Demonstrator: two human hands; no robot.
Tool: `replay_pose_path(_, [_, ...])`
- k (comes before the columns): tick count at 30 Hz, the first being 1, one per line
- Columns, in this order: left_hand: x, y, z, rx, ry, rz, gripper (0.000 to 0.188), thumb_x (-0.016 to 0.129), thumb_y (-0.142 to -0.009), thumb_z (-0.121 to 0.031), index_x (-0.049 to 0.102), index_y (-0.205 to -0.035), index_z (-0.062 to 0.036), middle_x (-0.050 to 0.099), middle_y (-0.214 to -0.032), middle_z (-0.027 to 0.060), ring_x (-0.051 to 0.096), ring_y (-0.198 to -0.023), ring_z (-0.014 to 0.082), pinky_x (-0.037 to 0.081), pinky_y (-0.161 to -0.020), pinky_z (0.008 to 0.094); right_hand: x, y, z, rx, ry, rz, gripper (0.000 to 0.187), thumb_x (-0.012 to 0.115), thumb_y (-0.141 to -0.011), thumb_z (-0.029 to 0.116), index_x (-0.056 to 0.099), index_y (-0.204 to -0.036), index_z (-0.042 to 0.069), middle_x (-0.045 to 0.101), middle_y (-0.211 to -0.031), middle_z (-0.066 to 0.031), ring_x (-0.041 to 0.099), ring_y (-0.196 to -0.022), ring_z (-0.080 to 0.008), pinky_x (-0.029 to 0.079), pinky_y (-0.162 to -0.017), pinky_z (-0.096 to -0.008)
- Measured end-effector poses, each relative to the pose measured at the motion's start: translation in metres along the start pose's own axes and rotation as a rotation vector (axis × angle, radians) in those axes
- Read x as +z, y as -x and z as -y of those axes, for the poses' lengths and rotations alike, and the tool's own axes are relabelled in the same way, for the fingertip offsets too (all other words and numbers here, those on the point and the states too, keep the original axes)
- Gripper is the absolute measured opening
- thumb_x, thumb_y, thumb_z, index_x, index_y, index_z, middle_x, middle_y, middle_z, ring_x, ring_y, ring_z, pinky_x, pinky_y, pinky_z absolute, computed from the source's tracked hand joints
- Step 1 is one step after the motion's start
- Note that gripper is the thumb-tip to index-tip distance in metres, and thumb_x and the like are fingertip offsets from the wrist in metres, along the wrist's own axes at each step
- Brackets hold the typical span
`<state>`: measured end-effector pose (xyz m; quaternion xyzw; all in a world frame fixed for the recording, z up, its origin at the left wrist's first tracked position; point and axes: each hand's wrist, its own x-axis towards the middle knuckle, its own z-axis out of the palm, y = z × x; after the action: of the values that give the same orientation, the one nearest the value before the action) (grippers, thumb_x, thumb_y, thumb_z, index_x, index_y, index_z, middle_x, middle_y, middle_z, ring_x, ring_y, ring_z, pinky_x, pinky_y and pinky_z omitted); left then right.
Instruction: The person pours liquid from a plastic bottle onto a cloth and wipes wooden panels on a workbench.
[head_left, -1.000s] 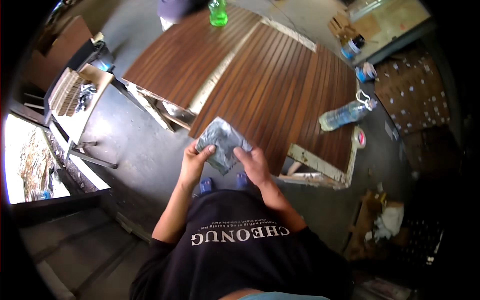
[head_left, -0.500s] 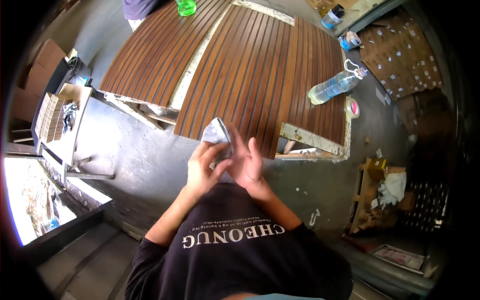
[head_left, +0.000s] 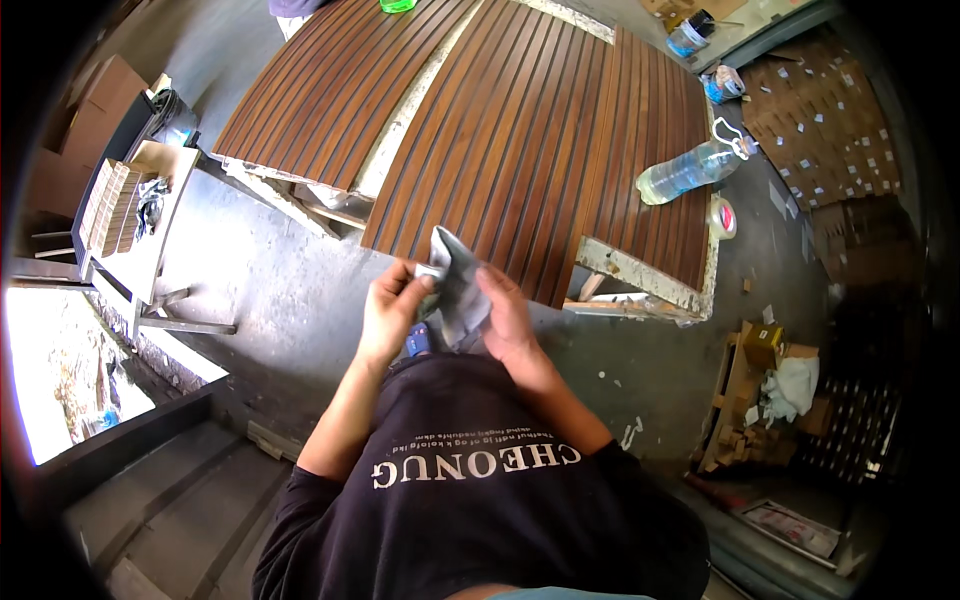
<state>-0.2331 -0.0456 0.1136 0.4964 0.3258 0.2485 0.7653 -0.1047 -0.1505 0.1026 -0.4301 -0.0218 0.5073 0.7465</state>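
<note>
Between my two hands hangs a folded greyish-white cloth [head_left: 460,295], close in front of my body. My left hand [head_left: 393,305] pinches its left side between thumb and fingers. On the other side, my right hand [head_left: 508,312] grips the cloth's right edge, the thumb on its near face. Just beyond the cloth lies the near edge of a dark brown slatted wood panel [head_left: 490,140]. It rests on a worktable with a pale, paint-crusted frame [head_left: 640,272], beside more slatted panels.
A large clear bottle [head_left: 692,172] lies on the right panel, with a tape roll [head_left: 721,217] beside it. At the left stands a small table [head_left: 165,245] bearing stacked wooden pieces. A crate of scraps [head_left: 745,430] is at the right. Another person [head_left: 296,6] stands beyond the panels.
My right hand has gone from open fingers beside the cloth to gripping its edge. The cloth is spread wider and hangs lower between both hands. The view has shifted slightly.
</note>
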Motion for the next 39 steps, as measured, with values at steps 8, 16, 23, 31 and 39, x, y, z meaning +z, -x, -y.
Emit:
replay_pose_path(8, [-0.024,-0.005,-0.014,-0.063,0.638,0.025,0.016,0.052,-0.091,-0.008,0.058,-0.105,-0.0012,0.065,-0.102,0.0108,0.063,-0.091,0.0193,0.050,-0.085,0.0318,-0.038,-0.008,0.047,0.124,-0.009,0.208,0.025,0.053,-0.095,0.017,0.063,-0.109,-0.002,0.068,-0.100,-0.0094,0.065,-0.090,-0.0174,0.052,-0.084,-0.0309])
replay_pose_path(16, [-0.012,0.019,-0.058,0.007,-0.421,0.083,0.033,0.063,-0.089,-0.019,0.058,-0.116,0.0003,0.065,-0.107,0.0094,0.060,-0.098,0.0201,0.047,-0.088,0.0365,-0.043,0.002,0.043,-0.079,0.457,0.292,0.048,0.068,-0.083,0.014,0.053,-0.127,0.001,0.058,-0.124,-0.0089,0.054,-0.112,-0.0165,0.043,-0.096,-0.0295])
replay_pose_path(23, [0.003,0.023,-0.093,0.233,-0.870,0.405,0.026,0.058,-0.084,-0.015,0.059,-0.108,-0.0043,0.065,-0.094,0.0214,0.063,-0.091,0.0380,0.049,-0.079,0.0421,0.009,0.006,0.036,-0.019,1.166,0.697,0.053,0.085,-0.067,0.014,0.064,-0.114,0.002,0.069,-0.103,-0.0088,0.063,-0.097,-0.0162,0.050,-0.082,-0.0319])
replay_pose_path(31, [-0.028,-0.007,-0.075,0.355,-0.754,-0.023,0.027,0.064,-0.084,-0.015,0.060,-0.108,-0.0048,0.066,-0.097,0.0147,0.065,-0.092,0.0274,0.050,-0.079,0.0348,0.012,0.010,0.011,0.161,0.527,0.731,0.022,0.067,-0.088,0.013,0.066,-0.106,0.000,0.068,-0.095,-0.0011,0.059,-0.088,-0.0093,0.047,-0.081,-0.0264])
replay_pose_path(39, [-0.029,0.027,-0.032,0.495,-0.506,0.187,0.061,0.071,-0.082,-0.027,0.048,-0.134,-0.0061,0.056,-0.125,0.0159,0.056,-0.112,0.0279,0.043,-0.096,0.0379,-0.006,0.008,0.018,0.283,0.200,0.505,0.024,0.059,-0.092,0.013,0.061,-0.113,0.001,0.065,-0.105,-0.0043,0.061,-0.093,-0.0130,0.047,-0.086,-0.0287])
